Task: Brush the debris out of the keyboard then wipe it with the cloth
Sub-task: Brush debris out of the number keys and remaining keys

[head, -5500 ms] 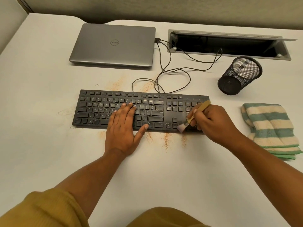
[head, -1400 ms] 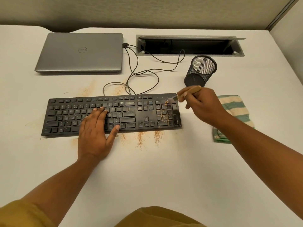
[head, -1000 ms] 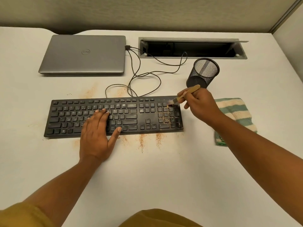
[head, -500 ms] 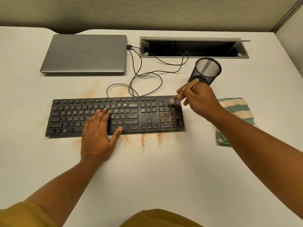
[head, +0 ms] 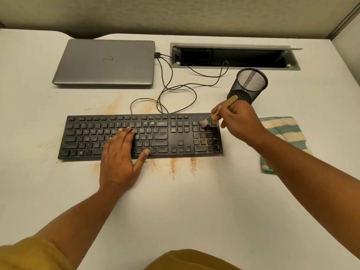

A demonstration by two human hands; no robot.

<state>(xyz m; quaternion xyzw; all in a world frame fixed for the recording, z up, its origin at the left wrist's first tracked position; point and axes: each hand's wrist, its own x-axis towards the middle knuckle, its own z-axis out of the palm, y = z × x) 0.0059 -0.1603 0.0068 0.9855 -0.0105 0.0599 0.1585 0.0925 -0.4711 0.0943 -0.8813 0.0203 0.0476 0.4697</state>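
Note:
A black keyboard (head: 159, 136) lies across the middle of the white desk. Orange-brown debris (head: 203, 142) speckles its number pad, and more debris streaks (head: 173, 166) lie on the desk just in front of it. My left hand (head: 120, 152) rests flat on the letter keys, fingers straight. My right hand (head: 237, 121) grips a small wooden-handled brush (head: 218, 112), whose bristles touch the top keys of the number pad. A green-and-cream striped cloth (head: 284, 131) lies to the right of the keyboard, partly hidden by my right forearm.
A closed grey laptop (head: 105, 62) sits at the back left, its cable (head: 175, 90) looping toward the keyboard. An open cable hatch (head: 233, 56) is set in the desk at the back. A black mesh pen cup (head: 247, 85) lies tilted behind my right hand.
The brush has shifted from the number pad's front edge to its top rows over the last seconds. My left hand stays on the keys. The camera view has drifted slightly.

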